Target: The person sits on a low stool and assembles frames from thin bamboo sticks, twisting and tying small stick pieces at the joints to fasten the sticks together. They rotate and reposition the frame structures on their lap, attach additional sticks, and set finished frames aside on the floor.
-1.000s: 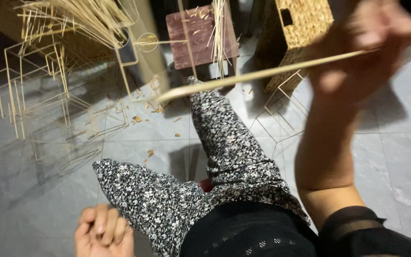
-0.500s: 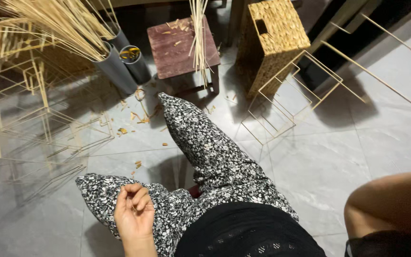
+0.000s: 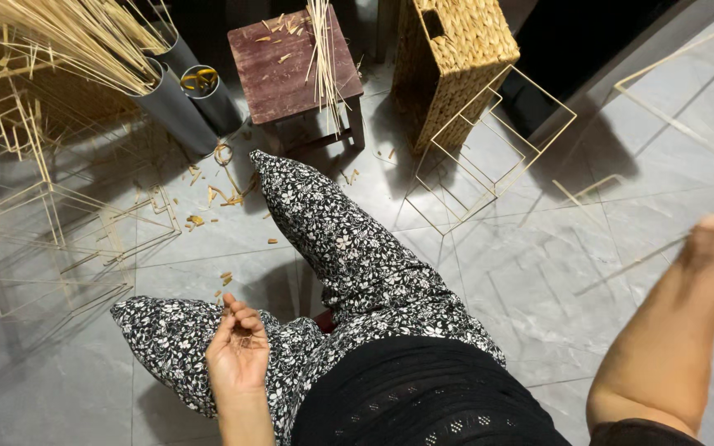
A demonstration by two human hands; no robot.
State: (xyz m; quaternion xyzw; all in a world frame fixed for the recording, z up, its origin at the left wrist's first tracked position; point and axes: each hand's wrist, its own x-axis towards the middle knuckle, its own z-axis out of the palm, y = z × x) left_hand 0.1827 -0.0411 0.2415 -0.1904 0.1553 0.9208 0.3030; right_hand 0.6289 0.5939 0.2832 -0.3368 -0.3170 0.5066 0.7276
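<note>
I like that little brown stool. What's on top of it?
On the stool lies a bundle of thin sticks hanging over the front edge, plus a few small chips. What's beneath the bundle is hidden.

Home craft workspace on a grey tiled floor [image 3: 497, 272], set up for making frames from thin bamboo sticks. Shown by bundles of sticks [image 3: 59, 37] standing in grey tubes [image 3: 177, 103], finished open cube frames [image 3: 489, 149] lying about, and cut offcuts [image 3: 208, 198] scattered on the tiles. Also marked by a low worn wooden stool [image 3: 278, 70] serving as a bench and a woven basket [image 3: 456, 58] beside it.
</note>
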